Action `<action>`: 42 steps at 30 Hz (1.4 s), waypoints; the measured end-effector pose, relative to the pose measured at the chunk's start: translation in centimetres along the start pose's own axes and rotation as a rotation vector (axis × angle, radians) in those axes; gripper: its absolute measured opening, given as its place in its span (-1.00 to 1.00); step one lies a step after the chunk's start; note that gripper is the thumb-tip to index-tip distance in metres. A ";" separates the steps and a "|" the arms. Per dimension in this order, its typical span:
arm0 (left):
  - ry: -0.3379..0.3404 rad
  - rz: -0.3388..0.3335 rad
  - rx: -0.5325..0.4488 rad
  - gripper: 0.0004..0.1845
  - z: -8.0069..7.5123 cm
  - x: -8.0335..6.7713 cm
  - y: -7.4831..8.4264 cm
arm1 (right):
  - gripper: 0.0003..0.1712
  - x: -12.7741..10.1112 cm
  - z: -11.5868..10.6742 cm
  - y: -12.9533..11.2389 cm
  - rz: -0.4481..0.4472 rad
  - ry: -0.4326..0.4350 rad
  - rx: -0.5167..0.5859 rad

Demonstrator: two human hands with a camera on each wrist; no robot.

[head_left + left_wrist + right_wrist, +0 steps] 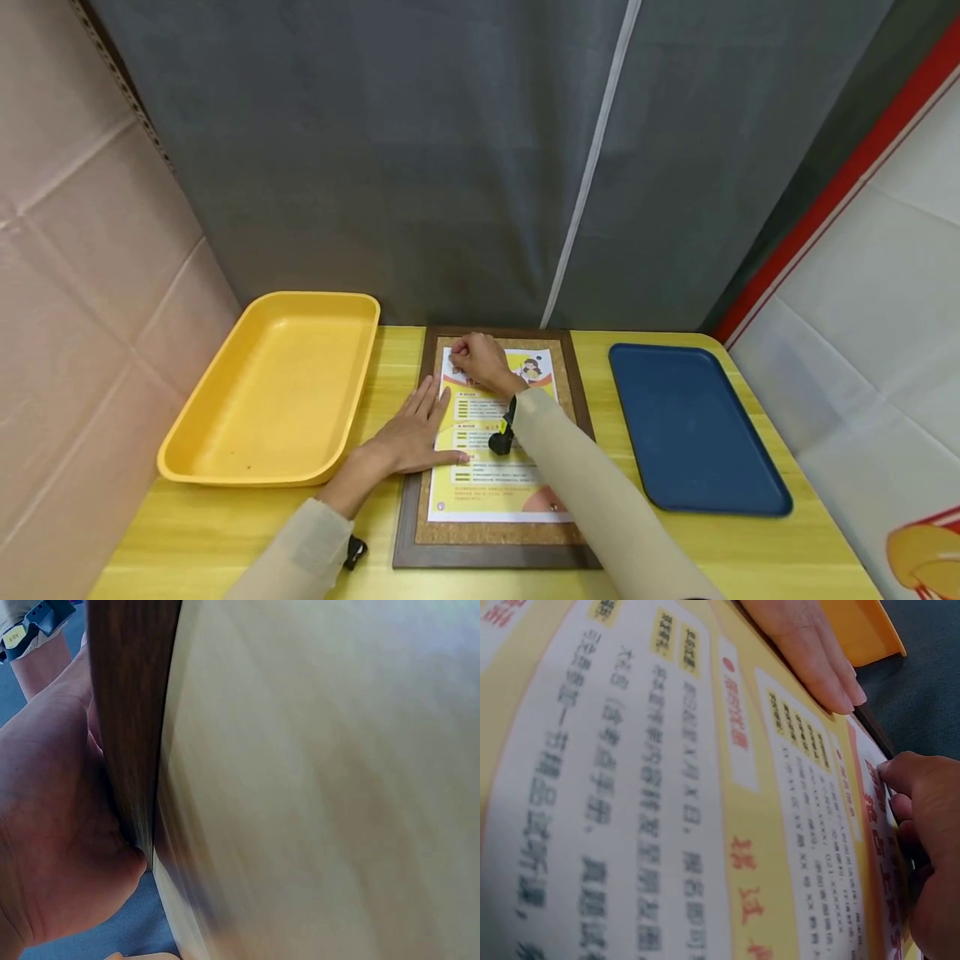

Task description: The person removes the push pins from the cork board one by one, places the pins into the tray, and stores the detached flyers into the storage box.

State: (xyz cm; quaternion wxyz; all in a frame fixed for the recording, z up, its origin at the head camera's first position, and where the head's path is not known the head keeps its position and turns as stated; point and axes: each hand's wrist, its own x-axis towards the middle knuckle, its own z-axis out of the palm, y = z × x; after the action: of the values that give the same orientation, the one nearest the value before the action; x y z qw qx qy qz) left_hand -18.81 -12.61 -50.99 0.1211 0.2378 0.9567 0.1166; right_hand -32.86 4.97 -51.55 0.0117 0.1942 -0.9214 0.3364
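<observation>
Both hands on the poster (491, 433): left fingers (431, 400) flat, right fingers (459, 350) pinching its corner.

Yellow wooden bench (750, 533) bearing a deep yellow plastic tray (277, 392) at nine o'clock, dark-framed cork board (495, 533) at centre, flat blue tray (693, 429) at three o'clock.

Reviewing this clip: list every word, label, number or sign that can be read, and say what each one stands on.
Nothing can be quoted with certainty.
Poster on the cork board: printed lines, too small in the head view.
Same poster in the right wrist view: large Chinese characters, blurred and steeply tilted, not reliably readable.
Small yellow tag on the wrist device: print too small.
Yellow tray, blue tray: no text.
</observation>
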 end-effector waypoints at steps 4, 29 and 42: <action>0.002 0.001 0.002 0.30 0.0 0.0 0.1 | -0.85 0.0 -0.1 0.0 -0.002 0.020 -0.004; -0.001 -0.002 0.003 0.34 0.7 0.3 -0.5 | -0.85 -0.1 0.1 -0.3 -0.077 0.050 -0.166; 0.036 0.014 -0.010 0.36 1.2 0.1 -0.5 | -0.87 -0.4 0.3 0.2 -0.155 0.034 -0.107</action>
State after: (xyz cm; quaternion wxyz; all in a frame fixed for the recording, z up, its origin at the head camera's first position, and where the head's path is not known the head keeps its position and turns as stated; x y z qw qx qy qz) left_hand -18.77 -12.83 -52.25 0.1043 0.2419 0.9563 0.1266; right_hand -32.55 5.07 -52.02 0.0637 0.2585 -0.9199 0.2880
